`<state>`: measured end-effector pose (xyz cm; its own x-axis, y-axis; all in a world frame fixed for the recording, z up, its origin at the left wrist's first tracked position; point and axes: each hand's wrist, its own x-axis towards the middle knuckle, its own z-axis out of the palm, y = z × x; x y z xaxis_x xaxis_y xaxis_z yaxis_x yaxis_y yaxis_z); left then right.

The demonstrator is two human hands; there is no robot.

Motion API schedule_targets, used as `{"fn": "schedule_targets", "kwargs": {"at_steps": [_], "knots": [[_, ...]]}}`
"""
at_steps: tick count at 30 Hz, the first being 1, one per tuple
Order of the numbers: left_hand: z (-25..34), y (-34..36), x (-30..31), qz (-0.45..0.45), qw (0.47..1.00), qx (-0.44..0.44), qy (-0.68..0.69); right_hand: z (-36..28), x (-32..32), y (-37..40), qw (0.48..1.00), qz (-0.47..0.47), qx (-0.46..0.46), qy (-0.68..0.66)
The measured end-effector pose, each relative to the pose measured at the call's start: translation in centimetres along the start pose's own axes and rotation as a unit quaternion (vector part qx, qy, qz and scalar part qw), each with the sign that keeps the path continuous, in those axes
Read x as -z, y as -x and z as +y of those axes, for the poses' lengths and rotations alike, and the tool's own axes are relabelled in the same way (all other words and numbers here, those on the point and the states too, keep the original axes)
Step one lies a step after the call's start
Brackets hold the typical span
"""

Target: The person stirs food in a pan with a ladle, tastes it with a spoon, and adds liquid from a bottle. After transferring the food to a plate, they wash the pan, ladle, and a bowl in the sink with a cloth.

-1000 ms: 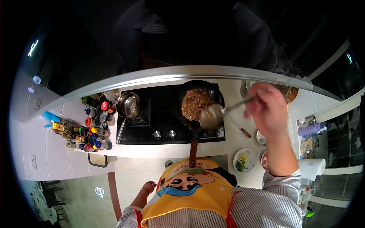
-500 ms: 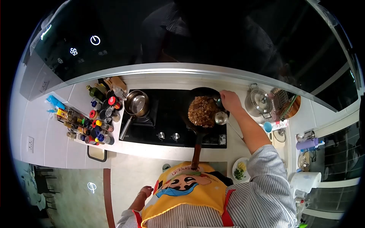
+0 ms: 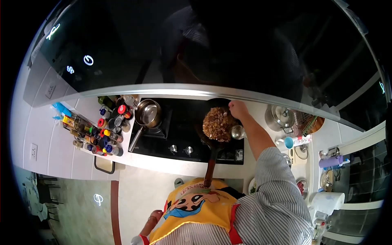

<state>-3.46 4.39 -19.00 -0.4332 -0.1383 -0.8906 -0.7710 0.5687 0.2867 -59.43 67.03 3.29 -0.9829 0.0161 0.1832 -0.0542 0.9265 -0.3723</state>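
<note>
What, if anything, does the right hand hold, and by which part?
It cannot be told: the right hand is by the pan, near the ladle, its grip unclear.

We looked from a single camera worn on the person's head, facing forward and steeply down over the worktop. Its very wide view curved at the edges and went black in the corners. We had the apron nearest, at bottom centre, the pan farther off, just right of centre, a glossy dark panel across the top, and floor at lower left.
</note>
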Motion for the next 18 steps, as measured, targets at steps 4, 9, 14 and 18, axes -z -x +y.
{"fn": "schedule_targets", "kwargs": {"at_steps": [4, 9, 14, 18], "knots": [[-0.8, 1.5, -0.1, 0.002, 1.0, -0.005, 0.007, -2.6, 1.6, 0.5, 0.985, -0.102, 0.123, -0.064], [1.6, 0.6, -0.2, 0.012, 1.0, -0.005, 0.012, -4.8, 7.2, 1.6, 0.985, -0.089, 0.137, -0.056], [-0.8, -1.7, 0.8, 0.016, 0.999, -0.041, 0.032, -5.2, 10.8, 4.4, 0.989, -0.043, 0.12, -0.074], [0.1, -2.2, 3.6, -0.029, 0.999, -0.043, -0.006, -5.6, 13.2, 9.2, 0.989, 0.043, 0.052, -0.135]]}}
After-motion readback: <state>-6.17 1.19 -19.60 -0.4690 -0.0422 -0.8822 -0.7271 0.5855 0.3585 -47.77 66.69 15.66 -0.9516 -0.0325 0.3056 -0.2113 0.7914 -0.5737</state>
